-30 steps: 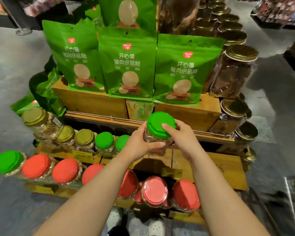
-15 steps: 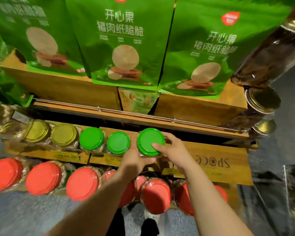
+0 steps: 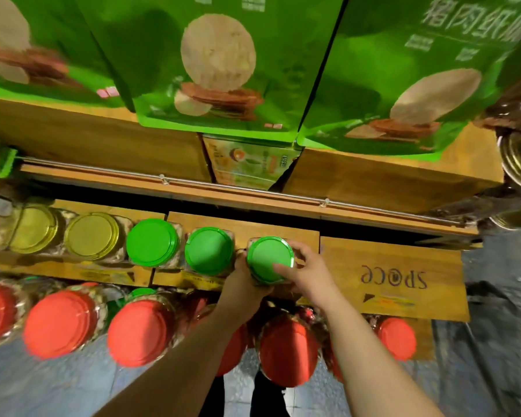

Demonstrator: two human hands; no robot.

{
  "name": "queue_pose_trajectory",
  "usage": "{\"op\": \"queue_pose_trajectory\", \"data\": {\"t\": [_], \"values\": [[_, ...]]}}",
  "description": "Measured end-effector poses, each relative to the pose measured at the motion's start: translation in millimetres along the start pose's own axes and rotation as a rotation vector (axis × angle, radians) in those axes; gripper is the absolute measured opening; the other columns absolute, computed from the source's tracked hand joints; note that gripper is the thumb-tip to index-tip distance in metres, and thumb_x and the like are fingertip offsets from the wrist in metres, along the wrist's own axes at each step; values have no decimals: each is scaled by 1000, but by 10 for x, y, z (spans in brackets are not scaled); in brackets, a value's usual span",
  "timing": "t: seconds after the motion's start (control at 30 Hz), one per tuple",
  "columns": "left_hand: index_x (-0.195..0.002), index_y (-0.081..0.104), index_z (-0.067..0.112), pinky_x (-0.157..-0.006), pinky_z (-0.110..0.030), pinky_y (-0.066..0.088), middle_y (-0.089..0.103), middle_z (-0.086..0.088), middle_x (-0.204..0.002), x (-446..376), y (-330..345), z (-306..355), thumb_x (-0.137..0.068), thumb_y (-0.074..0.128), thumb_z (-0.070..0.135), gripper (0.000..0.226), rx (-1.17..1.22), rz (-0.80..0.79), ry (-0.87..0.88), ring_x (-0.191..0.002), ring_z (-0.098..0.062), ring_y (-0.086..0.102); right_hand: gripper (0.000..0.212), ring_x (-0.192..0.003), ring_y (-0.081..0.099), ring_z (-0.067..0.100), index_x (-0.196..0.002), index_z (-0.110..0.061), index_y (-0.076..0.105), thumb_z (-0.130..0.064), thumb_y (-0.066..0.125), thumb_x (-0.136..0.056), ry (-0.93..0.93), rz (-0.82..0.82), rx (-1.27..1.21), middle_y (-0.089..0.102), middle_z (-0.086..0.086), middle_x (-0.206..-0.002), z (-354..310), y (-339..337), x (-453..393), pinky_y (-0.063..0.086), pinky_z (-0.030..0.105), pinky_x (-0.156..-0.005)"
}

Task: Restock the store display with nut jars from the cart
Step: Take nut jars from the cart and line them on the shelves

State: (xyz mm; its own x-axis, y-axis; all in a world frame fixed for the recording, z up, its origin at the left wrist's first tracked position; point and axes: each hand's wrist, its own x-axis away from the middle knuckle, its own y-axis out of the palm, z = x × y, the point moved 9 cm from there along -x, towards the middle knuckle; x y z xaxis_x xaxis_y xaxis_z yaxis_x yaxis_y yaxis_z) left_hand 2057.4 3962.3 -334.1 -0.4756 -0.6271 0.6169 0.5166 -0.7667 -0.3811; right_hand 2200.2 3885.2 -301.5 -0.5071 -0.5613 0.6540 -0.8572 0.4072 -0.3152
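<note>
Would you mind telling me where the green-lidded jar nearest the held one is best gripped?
Probably by its green lid, from above: the jar stands upright with neighbours close on both sides, the left hand against its right flank, so only the round lid top is exposed.

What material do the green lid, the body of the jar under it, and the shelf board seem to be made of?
Green lid: probably plastic, matte, with a moulded rim.
Jar, held by left hand and right hand: clear, likely plastic, though mostly hidden.
Shelf board: wood, brown, with visible grain and printed lettering.
</note>
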Motion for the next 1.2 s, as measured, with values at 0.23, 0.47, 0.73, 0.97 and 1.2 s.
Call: {"op": "queue_pose_trajectory", "data": {"t": [0.23,0.47,0.73,0.97,1.2], "values": [[-151,28,3,-85,-22,42,64,-12,-132,-37,-1,-37,-85,81,11,85,-37,-4,-76,-122,-32,61,58,-101,61,7,-133,-30,58,-10,82,-83,58,24,-81,59,-23,-106,122,108,-85,60,42,-91],[-150,26,3,-78,-31,48,67,-15,-126,102,-27,56,-96,65,12,67,-35,66,-76,-110,-34,67,55,-104,62,11,-134,-29,56,-11,79,-87,91,53,-149,58,-19,-110,124,128,-32,60,44,-89],[-155,20,7,-81,-30,49,64,-13,-129,330,-80,93,-93,62,-1,75,-127,-11,-92,-111,-31,65,61,-113,65,20,-143,-24,51,-18,78,-89,38,43,-87,60,-5,-128,7,145,57,61,37,-87],[-151,36,-3,-92,-24,44,59,-20,-135,600,-238,317,-94,66,9,65,-304,-23,0,-121,-34,59,76,-118,59,26,-156,-26,35,-45,71,-92,-15,107,175,55,8,-145,-116,8,321,50,35,-98],[-149,45,17,-105,-43,47,54,-11,-145,1256,-505,1178,-96,65,38,61,-634,81,202,-131,-30,54,56,-108,62,18,-142,-22,56,-41,73,-91,-74,136,364,66,8,-131,-339,-526,1075,45,26,-87]]}}
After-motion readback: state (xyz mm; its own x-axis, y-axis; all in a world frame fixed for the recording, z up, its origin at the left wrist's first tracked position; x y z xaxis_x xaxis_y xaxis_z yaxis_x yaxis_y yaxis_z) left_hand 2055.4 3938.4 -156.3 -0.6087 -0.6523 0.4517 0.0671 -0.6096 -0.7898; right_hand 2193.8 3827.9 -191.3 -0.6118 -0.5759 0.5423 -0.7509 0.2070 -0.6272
